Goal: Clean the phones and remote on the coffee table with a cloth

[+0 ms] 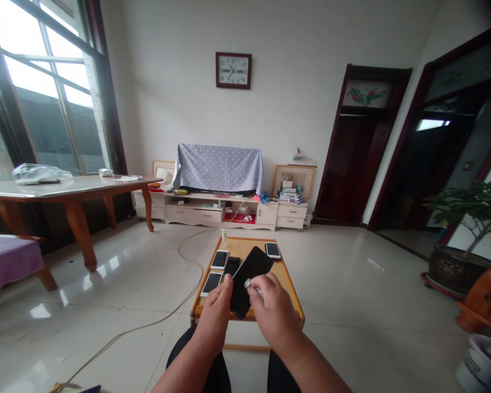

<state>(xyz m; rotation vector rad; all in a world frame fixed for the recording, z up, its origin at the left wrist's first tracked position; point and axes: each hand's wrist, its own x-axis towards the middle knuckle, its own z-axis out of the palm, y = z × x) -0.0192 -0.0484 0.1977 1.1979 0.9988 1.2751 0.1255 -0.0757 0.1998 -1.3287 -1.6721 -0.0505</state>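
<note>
A large black smartphone (251, 268) is tilted in my left hand (213, 314), with the thumb along its near left edge. My right hand (273, 307) pinches a small white wad (247, 283), perhaps tissue or cloth, against or just over the dark screen. Below them stands a low wooden table (288, 286). On its left side lie two white phones, the farther one (220, 259) and the nearer one (211, 284). Beside these is a black phone (232, 266), partly covered by the held one. Another white phone (272, 250) rests at the far right corner.
A small clear pump bottle (223, 238) stands at the table's far left corner. Along the floor to the left runs a cable (163, 315). Farther off are a large table (85, 188), a TV cabinet (194, 213) and a potted plant (454, 267).
</note>
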